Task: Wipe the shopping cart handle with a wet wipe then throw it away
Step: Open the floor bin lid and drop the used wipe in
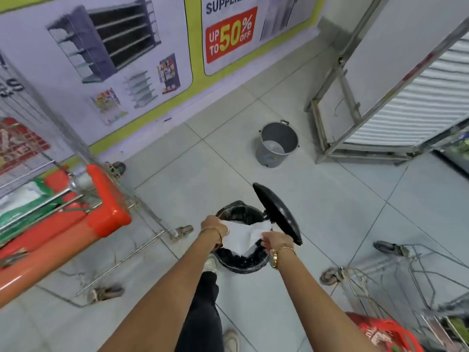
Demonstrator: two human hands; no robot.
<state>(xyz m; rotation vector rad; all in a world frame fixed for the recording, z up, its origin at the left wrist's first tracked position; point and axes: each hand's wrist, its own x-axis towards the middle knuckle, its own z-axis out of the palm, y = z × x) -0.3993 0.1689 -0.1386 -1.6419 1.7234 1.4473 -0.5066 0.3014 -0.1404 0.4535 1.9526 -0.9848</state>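
Wipe stretched between left hand and right hand, both pinching it over the open pedal bin; best let go together, lid kept up.

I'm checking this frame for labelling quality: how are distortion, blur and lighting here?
Head view: strong wide-angle bending along the poster wall and floor tiles; the edges smear, notably the orange cart handle; the wet wipe over the black bin is nearly blown out white; lighting is flat, with soft shadows only.
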